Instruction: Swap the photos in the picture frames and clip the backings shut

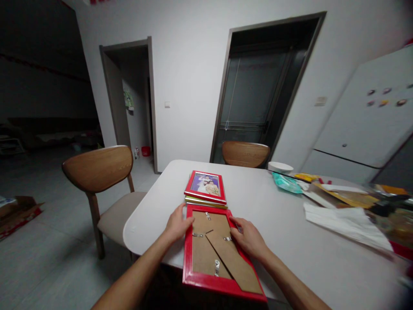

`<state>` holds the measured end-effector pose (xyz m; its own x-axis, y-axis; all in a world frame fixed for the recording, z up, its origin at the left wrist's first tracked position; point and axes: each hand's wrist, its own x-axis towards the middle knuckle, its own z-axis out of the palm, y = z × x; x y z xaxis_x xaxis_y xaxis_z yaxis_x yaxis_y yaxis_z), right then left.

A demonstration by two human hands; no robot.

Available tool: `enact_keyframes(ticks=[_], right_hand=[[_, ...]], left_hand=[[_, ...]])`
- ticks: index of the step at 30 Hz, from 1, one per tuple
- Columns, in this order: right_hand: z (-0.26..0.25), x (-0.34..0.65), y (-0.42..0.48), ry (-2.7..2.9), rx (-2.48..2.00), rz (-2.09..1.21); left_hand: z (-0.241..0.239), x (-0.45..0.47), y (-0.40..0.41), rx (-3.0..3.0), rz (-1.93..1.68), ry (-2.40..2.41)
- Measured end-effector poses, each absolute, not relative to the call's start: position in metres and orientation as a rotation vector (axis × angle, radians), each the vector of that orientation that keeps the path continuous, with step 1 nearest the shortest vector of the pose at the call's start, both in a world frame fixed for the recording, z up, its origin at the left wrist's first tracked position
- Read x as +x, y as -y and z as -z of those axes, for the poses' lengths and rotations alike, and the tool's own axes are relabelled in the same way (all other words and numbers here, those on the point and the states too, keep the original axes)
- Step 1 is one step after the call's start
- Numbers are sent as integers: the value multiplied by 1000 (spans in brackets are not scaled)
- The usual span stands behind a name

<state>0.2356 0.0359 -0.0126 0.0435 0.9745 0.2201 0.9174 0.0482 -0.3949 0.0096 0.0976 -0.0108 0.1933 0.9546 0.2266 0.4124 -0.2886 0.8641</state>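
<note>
A red picture frame (206,282) lies back side up at the near edge of the table, its lower end reaching past the edge. Its brown backing board (203,254) has metal clips and a slanted stand flap (234,262). My left hand (178,224) grips the frame's left side, thumb on the red rim. On the opposite side, my right hand (248,236) holds the right rim with curled fingers. Just beyond, a stack of frames is topped by a red frame with a photo (206,185), picture side up.
The white table (271,241) carries a white bowl (280,167), a teal packet (286,183), white paper (346,224) and mixed clutter along its right side. Wooden chairs stand at the left (100,168) and the far side (245,154). A white fridge (364,116) is at right.
</note>
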Motion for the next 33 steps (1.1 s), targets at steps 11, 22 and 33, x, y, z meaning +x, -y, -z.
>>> enact_keyframes(ticks=[11, 22, 33], right_hand=[[5, 232, -22, 1992, -1817, -337], [8, 221, -17, 1985, -1921, -140], [5, 205, -30, 1999, -1865, 82]], left_hand=[[5, 39, -154, 1623, -1075, -1201], [9, 10, -42, 1941, -975, -1227], [21, 7, -38, 2094, -916, -1320]])
